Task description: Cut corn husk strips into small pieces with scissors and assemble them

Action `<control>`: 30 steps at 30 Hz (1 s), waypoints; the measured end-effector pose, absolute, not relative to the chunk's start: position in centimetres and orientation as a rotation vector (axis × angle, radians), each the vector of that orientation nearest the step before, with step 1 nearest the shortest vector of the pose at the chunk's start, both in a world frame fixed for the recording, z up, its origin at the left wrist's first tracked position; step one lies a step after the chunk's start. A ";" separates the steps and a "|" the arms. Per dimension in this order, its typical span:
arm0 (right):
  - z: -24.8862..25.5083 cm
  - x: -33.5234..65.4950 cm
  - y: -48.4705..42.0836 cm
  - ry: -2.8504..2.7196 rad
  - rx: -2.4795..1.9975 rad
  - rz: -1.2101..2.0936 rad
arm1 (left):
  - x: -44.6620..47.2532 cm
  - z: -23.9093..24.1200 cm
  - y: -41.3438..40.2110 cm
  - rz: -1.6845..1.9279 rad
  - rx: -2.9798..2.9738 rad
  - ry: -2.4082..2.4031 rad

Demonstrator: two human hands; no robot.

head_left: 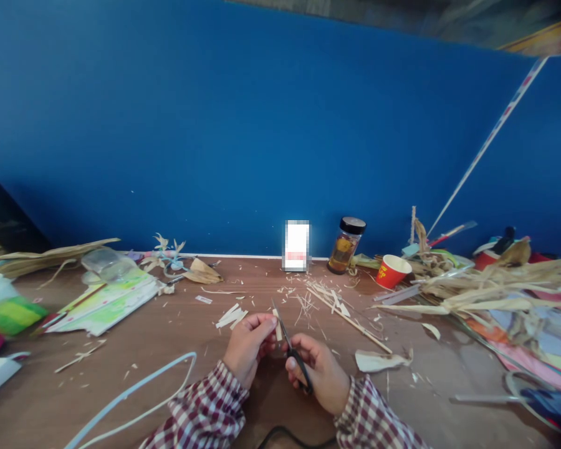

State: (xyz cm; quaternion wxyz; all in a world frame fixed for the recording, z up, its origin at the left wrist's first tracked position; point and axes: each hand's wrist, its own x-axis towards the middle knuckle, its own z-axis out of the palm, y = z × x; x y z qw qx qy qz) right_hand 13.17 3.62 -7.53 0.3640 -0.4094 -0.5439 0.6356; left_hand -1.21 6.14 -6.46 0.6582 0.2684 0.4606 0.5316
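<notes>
Between thumb and fingers, my left hand [249, 344] pinches a narrow pale strip of dried husk [278, 327]. My right hand [321, 373] is closed round the dark handles of a pair of scissors [300, 368]. Their blades point up and away, right beside the strip; I cannot tell whether they touch it. Several cut husk strips [231, 316] lie on the table just beyond my left hand. Thin husk shreds [307, 305] are scattered beyond both hands. A curled piece of husk [378, 361] rests to the right of my right hand.
Along the blue partition [262, 125] stand a bright blurred-out screen [297, 244], a lidded jar of amber liquid [346, 246] and a red paper cup [393, 272]. Dried husks [486, 290] pile up at right. A painted sheet [115, 302] and a white cable [135, 390] lie at left.
</notes>
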 end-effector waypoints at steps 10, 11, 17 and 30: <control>-7.9 13.3 3.7 -1.410 -1.074 1.637 | -1.2 -6.3 6.2 1.201 0.608 1.074; -8.0 13.3 3.7 -1.409 -1.076 1.634 | -1.2 -6.3 6.2 1.201 0.609 1.077; -8.2 13.4 3.7 -1.420 -1.098 1.615 | -1.2 -6.2 6.2 1.202 0.593 1.093; -8.1 13.6 3.8 -1.410 -1.103 1.628 | -1.2 -6.1 6.0 1.176 0.603 1.048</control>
